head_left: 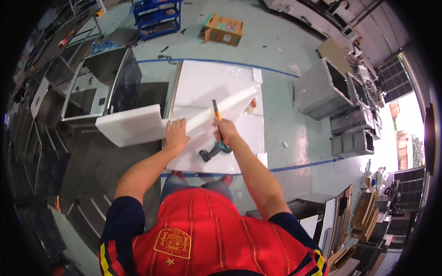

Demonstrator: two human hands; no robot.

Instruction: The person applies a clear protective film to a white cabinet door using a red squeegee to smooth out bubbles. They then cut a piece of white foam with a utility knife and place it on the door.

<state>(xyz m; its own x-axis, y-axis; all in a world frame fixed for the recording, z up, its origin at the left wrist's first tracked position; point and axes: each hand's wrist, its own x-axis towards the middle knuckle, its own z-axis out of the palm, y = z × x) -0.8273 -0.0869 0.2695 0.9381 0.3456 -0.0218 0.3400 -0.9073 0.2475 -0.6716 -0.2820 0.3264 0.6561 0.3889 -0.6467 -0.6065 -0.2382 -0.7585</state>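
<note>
My right hand (224, 130) is closed round a utility knife (217, 109) with a yellow body and dark tip, its tip pointing away from me over the white foam. My left hand (176, 133) lies with fingers outstretched on the foam's near edge. A thick white foam board (131, 125) juts out to the left, and a long white foam strip (237, 98) runs off to the far right. Beneath my right hand, a teal and black cordless drill (214, 151) rests on the white panel (198, 83). A small container with orange-red marking (251, 106) lies beside the strip.
Metal cabinet frames (125, 73) stand at the left. Wrapped box-shaped cabinets (317, 87) are stacked at the right. Farther off are a cardboard box (224, 30) and a blue shelf cart (157, 18). Boards and cartons (363, 214) lean at the lower right.
</note>
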